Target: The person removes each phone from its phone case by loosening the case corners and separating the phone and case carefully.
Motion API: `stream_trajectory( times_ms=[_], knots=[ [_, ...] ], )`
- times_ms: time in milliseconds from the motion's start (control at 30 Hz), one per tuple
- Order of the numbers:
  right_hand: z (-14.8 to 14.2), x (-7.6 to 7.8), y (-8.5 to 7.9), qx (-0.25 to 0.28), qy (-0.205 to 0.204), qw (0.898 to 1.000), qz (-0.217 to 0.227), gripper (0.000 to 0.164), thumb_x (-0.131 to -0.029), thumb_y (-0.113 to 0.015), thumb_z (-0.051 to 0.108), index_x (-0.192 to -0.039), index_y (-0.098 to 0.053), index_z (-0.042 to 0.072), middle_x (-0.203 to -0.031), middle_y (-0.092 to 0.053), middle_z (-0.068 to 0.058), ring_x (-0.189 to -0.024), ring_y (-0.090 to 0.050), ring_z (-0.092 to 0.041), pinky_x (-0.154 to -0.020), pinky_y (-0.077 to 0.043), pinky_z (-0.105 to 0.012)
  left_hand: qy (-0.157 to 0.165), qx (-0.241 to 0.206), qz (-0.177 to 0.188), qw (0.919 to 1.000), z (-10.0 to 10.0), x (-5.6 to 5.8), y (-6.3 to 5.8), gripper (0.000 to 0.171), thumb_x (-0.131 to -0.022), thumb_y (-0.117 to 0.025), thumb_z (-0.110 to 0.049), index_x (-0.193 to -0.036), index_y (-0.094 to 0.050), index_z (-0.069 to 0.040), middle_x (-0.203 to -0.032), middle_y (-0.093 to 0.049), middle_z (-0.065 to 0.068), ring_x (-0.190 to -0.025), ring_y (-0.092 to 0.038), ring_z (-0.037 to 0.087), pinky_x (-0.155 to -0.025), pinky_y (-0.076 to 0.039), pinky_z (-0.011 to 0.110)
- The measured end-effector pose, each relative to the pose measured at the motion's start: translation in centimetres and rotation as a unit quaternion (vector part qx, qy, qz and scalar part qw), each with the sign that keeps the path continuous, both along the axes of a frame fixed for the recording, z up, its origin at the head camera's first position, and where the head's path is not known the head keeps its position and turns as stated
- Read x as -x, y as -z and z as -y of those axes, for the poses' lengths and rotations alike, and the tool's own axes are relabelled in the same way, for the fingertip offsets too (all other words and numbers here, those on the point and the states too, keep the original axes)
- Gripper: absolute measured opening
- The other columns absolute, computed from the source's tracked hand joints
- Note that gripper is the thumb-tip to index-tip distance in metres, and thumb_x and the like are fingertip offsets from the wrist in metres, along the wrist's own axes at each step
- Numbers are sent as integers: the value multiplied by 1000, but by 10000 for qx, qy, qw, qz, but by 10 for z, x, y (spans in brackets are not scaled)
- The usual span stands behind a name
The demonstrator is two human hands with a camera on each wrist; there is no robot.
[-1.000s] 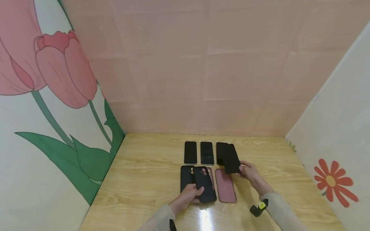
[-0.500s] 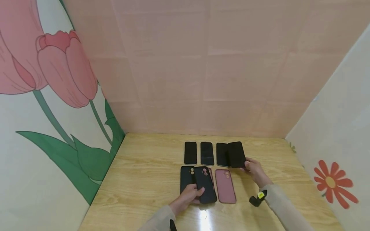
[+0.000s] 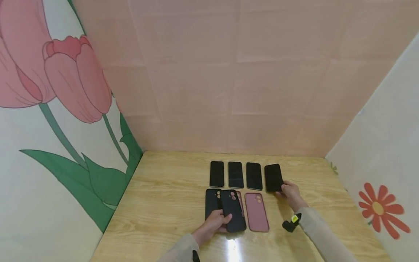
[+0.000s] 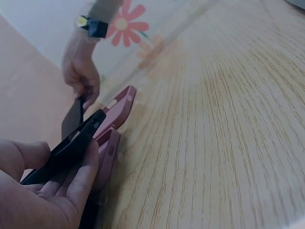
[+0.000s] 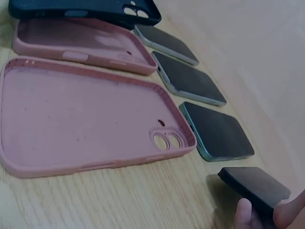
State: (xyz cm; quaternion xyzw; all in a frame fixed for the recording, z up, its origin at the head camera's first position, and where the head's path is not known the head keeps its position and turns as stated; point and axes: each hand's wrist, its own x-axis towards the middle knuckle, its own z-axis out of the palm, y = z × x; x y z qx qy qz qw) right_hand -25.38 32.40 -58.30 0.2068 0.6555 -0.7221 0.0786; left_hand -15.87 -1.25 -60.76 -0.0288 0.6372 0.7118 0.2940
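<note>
My left hand (image 3: 213,222) grips a black phone case (image 3: 234,214) between thumb and fingers. The case is held tilted above a pink phone case (image 5: 81,40), hiding most of it in the head view. To the left lies another black phone case (image 3: 211,202), partly covered by the hand. A second pink phone case (image 3: 257,213) lies on its right, hollow side up with two camera holes. At the right end of the phone row, my right hand (image 3: 292,195) pinches a black phone (image 3: 273,177) by its near edge. In the right wrist view that phone tilts close over the table.
Three phones, a left one (image 3: 217,174), a middle one (image 3: 235,175) and a right one (image 3: 254,176), lie dark screen up in a row behind the cases. The wooden table (image 3: 170,189) meets a pink wall (image 3: 196,91) at the back and flower-painted walls at both sides.
My right hand has carried the black phone right, from over the third phone and pink case to the row's right end, and lowered it. The left hand keeps its hold on the black case.
</note>
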Motion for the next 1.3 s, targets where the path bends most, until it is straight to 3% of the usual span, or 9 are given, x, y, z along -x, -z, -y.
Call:
stream_trajectory(
  times_ms=[267,400,567,767,867,1000,1133,1300],
  knots=[
    [0,2,4,-2,1,10000,-11,54,-101,-32,-5,-151,-14,-11,-152,-16,-39,-79,-60,-11,-82,-56,-25,52,-56,-10,10000,-3,-1,3,32,-99,-60,-13,-125,-60,4,-107,-71,13,-96,-70,28,-81,-58,42],
    [3,5,4,-228,133,9996,-75,52,-101,-33,-4,-149,-17,-16,-150,-19,-41,-76,-61,-13,-80,-57,-26,25,-20,-6,10000,-3,0,2,32,-99,-60,-14,-125,-60,4,-106,-71,13,-96,-70,28,-81,-58,42],
    [6,8,5,-771,110,9969,-144,50,-99,-30,-4,-146,-20,-20,-145,-25,-44,-100,-57,-32,-78,-57,-26,16,-22,7,10000,-2,0,2,33,-99,-60,-14,-126,-59,5,-108,-71,14,-97,-70,28,-81,-58,42],
    [7,11,6,-1081,-94,9941,-79,54,-96,-26,-4,-145,-15,-21,-147,-21,-44,-132,-31,-47,-86,-55,-28,35,-7,9,10000,-1,-1,4,33,-99,-60,-14,-126,-59,4,-108,-71,15,-96,-70,28,-81,-58,42],
    [6,11,4,-1207,-246,9924,-31,54,-98,-26,-1,-145,-12,-22,-147,-18,-45,-137,-26,-49,-97,-51,-36,41,-9,25,10000,-1,-1,5,33,-99,-60,-14,-126,-59,4,-108,-71,15,-96,-70,28,-81,-58,42],
    [6,10,0,-1756,-593,9827,36,60,-99,-32,6,-147,-7,-20,-146,-18,-46,-135,-30,-52,-107,-40,-49,60,-30,-4,10000,-1,-1,4,34,-99,-60,-15,-127,-58,5,-109,-71,17,-97,-70,29,-81,-58,42],
    [6,10,-5,-2215,-847,9715,19,66,-99,-35,10,-149,-1,-16,-147,-17,-45,-133,-32,-54,-109,-34,-56,56,-59,-42,10000,-1,-2,3,34,-99,-60,-14,-126,-58,6,-109,-70,17,-97,-70,30,-81,-58,43],
    [4,9,-6,-2346,-953,9674,3,68,-97,-36,8,-149,0,-16,-148,-13,-44,-133,-29,-55,-110,-29,-59,124,-112,-66,9998,-1,-3,4,35,-99,-60,-15,-127,-58,5,-110,-70,17,-98,-70,30,-81,-58,43]
  ],
)
